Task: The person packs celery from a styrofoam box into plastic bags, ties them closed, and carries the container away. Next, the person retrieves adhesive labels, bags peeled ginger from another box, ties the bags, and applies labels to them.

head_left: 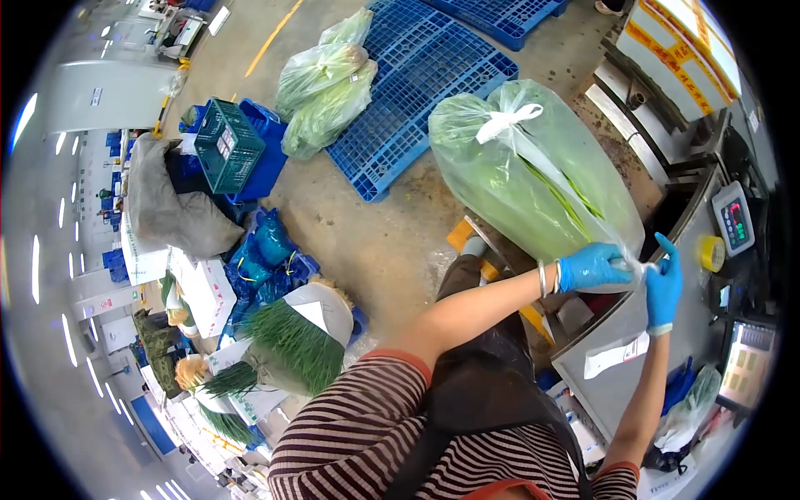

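A large clear plastic bag (517, 183) full of long green vegetables lies in front of me, with a white tie knotted near its far end. Its near end is gathered into a twisted neck. My left hand (593, 268), in a blue glove, is closed on that neck. Just to the right, my right hand (664, 287), also gloved in blue, pinches the end of the same twisted plastic, its index finger raised. Below my right hand a white paper strip (615, 356) lies on the metal table (575, 354).
A scale (733, 218), yellow tape roll (711, 252) and screen (747, 367) are at the right. Foam boxes (679, 54) stand beyond. Blue pallets (417, 83), bagged greens (329, 92), a green crate (227, 146) and green bundles (292, 342) occupy the floor side.
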`<state>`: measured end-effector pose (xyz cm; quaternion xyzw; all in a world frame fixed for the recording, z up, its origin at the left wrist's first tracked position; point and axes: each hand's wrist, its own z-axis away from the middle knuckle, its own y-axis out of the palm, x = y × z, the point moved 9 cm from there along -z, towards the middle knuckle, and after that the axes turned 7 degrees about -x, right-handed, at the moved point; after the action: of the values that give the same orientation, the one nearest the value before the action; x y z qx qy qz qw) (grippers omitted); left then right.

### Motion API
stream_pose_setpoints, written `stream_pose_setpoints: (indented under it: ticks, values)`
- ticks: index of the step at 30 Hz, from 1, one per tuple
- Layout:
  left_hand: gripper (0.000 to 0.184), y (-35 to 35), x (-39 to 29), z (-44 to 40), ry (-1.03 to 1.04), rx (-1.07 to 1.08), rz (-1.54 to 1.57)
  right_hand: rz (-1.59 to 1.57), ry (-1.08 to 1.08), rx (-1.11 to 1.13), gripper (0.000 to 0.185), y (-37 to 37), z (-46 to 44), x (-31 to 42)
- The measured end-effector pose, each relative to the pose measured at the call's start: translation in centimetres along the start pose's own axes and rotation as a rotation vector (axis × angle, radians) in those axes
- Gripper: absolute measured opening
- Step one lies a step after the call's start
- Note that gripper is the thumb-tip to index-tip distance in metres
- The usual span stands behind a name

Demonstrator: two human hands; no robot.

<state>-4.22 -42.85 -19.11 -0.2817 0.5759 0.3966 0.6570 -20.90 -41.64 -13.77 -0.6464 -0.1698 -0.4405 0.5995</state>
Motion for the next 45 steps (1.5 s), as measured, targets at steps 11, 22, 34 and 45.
stream_pose_setpoints:
  ticks: [11, 22, 34, 45]
  values:
    - [0.025, -3.9, 0.6, 5.5, 0.306, 0.028, -0.818, 0.353, 0.322, -0.211, 0.027, 13.6, -6.9, -20.9]
    - [0.062, 0.0, 1.0, -1.4, -0.102, 0.076, 0.07, -0.764, 0.12, 0.383, 0.043, 6.3, 3.8, -5.8]
    - [0.025, 2.2, 3.4, 1.7, 0.2, 0.281, -0.724, -0.079, 0.361, -0.31, 0.013, 9.8, -1.1, -13.2]
    - [0.033, 2.2, -7.3, 3.9, 0.324, -0.215, -0.758, -0.189, 0.217, -0.339, 0.059, 1.5, 9.9, -13.3]
